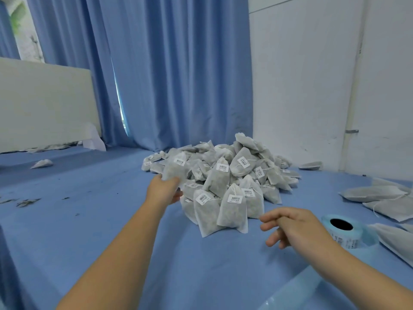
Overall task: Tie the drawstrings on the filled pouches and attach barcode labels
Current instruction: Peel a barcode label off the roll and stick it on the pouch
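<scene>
- On the far left of the blue-covered worktop (107, 231), dark scraps (26, 201) lay scattered, and a lone pouch (42, 163) sat apart, in front of a white board (44, 104).
- The left hand (164, 190) reached forward, its grip closed on the lower part of a labelled pouch (175, 170), which was held upright at the left edge of the heap.
- The pile of pouches (223, 175) filled the middle of the worktop in front of a blue curtain (178, 74). Many of the pouches showed white barcode labels (234, 199), and several had thin drawstrings trailing from their necks.
- The right hand (288, 227) hovered above the worktop, just right of the pile's front pouches. Its grip was slack, with the fingers loosely bent and holding nothing.
- The label roll (344, 231) lay flat with its dark core facing up, just beside the right hand.
- Flat pouches (375, 193) with no labels showing lay along the right edge.
</scene>
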Tool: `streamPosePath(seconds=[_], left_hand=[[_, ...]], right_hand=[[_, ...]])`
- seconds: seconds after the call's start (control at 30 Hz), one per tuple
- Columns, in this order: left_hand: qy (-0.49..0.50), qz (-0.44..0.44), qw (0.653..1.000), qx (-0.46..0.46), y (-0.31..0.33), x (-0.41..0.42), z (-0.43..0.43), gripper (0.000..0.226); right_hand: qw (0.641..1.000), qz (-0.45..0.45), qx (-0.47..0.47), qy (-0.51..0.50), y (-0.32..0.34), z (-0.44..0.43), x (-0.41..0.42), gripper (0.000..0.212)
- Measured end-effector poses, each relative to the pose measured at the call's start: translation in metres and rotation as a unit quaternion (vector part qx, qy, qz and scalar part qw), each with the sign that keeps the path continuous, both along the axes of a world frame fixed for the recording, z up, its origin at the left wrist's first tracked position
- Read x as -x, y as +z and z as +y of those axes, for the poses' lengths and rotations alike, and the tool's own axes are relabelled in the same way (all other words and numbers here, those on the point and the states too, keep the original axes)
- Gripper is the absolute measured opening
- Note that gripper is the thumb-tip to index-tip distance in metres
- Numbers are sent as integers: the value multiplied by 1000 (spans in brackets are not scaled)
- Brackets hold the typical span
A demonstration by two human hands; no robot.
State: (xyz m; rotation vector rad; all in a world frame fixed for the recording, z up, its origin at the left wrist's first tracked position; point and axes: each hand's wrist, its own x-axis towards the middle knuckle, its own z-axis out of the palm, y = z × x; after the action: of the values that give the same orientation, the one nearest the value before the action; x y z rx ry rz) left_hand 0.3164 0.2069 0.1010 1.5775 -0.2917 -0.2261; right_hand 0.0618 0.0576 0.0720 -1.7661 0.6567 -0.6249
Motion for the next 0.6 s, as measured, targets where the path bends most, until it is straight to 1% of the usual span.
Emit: streamPosePath(seconds=[0.1, 0.17, 0.37, 0.6], left_hand=[[-29, 0, 998, -59, -11, 6, -7, 41], [-58, -10, 996, -72, -18, 21, -12, 31], [-150, -65, 984, -65, -13, 89, -47, 16], [-293, -98, 949, -59, -9, 196, -108, 17]], right_hand=[[1000, 7, -6, -4, -8, -6, 1, 39], [1000, 9, -3, -10, -12, -8, 5, 39], [999, -3, 5, -38, -15, -18, 31, 37], [995, -35, -1, -98, -21, -50, 106, 38]])
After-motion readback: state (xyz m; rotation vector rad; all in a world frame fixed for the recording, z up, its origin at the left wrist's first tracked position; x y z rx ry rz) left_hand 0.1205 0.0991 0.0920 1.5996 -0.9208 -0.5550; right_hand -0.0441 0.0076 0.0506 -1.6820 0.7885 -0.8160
